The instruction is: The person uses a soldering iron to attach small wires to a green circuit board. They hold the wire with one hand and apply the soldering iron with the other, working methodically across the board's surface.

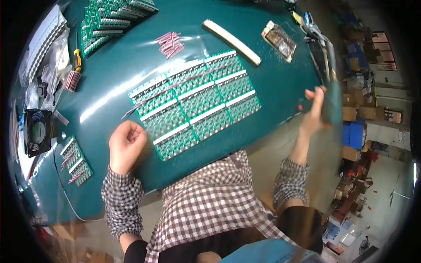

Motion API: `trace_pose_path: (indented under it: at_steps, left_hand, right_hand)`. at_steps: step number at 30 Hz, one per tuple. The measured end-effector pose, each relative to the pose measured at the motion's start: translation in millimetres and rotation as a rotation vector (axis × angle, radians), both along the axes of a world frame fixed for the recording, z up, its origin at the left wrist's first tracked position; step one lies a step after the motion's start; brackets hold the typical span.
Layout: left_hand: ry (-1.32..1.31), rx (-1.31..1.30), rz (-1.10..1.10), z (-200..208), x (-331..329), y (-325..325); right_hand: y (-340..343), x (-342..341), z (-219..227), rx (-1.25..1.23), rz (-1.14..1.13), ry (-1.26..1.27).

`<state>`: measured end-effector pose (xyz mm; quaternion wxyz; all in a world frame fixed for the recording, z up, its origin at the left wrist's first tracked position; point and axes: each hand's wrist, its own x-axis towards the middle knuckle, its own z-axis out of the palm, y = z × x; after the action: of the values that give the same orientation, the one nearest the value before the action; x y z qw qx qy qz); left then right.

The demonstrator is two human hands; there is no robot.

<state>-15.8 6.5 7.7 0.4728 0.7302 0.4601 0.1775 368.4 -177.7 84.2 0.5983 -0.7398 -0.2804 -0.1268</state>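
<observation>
A large green circuit board panel [204, 101], divided into a grid of small boards with white strips, lies flat in front of me. Thin reddish-brown wires [175, 85] stretch across its far rows. My left hand [126, 147] is closed beside the panel's near left corner; whatever its curled fingers may hold is hidden. Over at the table's right edge, my right hand [313, 115] is smeared by motion, so its grip is unclear. A small red thing [300, 107] shows just left of that hand.
Beyond the panel lie a pile of short pink wires [170, 44], a long white strip [231, 41] and a flat packet [279, 40]. Stacked boards [109, 19] stand far left. A screwdriver [77, 59], a black fan [37, 133] and a smaller board [76, 161] are at left.
</observation>
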Motion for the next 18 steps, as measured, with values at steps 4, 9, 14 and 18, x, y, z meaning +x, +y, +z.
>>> trace_pose_path:
  at_steps: [4, 9, 14, 18]
  left_hand:
    - [-0.06, -0.059, -0.021, -7, -13, 2]
    - [-0.029, 0.029, -0.1, -4, -12, 6]
    - [0.029, 0.107, -0.067, -4, -14, 0]
    - [0.201, 0.701, 0.026, 23, -4, -22]
  right_hand:
    - [-5, -5, -14, -0.088, 0.147, 0.211]
    - [-48, -71, -17, 0.227, 0.49, 0.886]
    - [-43, -105, -30, 0.33, 0.705, 1.261]
    - [-35, -127, -33, 0.355, 0.734, 1.376]
